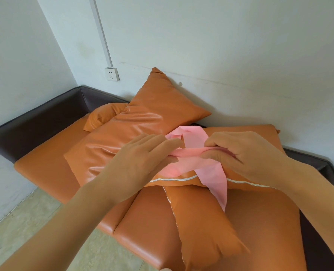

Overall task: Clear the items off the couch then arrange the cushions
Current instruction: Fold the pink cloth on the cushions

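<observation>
Couch: orange leather couch piled with glossy orange cushions.
Hands: left hand and right hand both pinch a thin pink cloth, its middle hidden.

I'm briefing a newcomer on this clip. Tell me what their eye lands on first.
First, the pink cloth at the centre, gripped by the left hand and the right hand above a heap of orange cushions. Next, the orange couch under them, pushed into a white corner, with a socket on the wall behind.
</observation>
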`<state>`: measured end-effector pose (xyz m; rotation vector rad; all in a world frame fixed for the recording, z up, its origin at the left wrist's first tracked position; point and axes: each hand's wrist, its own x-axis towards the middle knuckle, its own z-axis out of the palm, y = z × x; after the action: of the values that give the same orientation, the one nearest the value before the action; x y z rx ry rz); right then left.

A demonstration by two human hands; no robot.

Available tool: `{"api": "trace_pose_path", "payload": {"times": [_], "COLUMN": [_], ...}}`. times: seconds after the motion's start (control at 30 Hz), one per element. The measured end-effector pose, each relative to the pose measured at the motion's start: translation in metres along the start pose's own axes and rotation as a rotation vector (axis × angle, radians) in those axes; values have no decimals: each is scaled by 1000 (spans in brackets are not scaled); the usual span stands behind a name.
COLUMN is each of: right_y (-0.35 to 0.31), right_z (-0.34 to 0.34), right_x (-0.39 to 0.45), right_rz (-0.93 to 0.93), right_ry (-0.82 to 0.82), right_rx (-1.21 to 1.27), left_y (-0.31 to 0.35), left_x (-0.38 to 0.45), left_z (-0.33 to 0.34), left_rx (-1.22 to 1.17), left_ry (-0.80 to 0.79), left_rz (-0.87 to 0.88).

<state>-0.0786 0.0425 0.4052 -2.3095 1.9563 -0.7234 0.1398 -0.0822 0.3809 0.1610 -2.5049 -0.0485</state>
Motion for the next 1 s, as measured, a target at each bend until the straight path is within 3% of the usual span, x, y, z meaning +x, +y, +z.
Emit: {"api": "trace_pose_path", "payload": {"times": [0.2, 0.33, 0.43, 0.77, 1.0], "right_y": [8, 13, 15, 15, 17], "right_z": [7, 3, 2, 4, 4], "right_x": [-2, -5, -6, -7, -7], "right_rz": [43, 29, 20, 11, 22], "right_ry": [-46, -11, -19, -22, -65], "right_rx": [-12, -1, 23, 31, -29], "left_y": [3, -10, -11, 7, -2], "left_x": [0, -4, -5, 4, 4], "left_z": [-2, -11, -14, 4, 1], "left_rx": [-168, -269, -243, 192, 79], "left_ry": [-128, -147, -145, -35, -107], "left_rz": [-98, -72, -59, 6, 59]}}
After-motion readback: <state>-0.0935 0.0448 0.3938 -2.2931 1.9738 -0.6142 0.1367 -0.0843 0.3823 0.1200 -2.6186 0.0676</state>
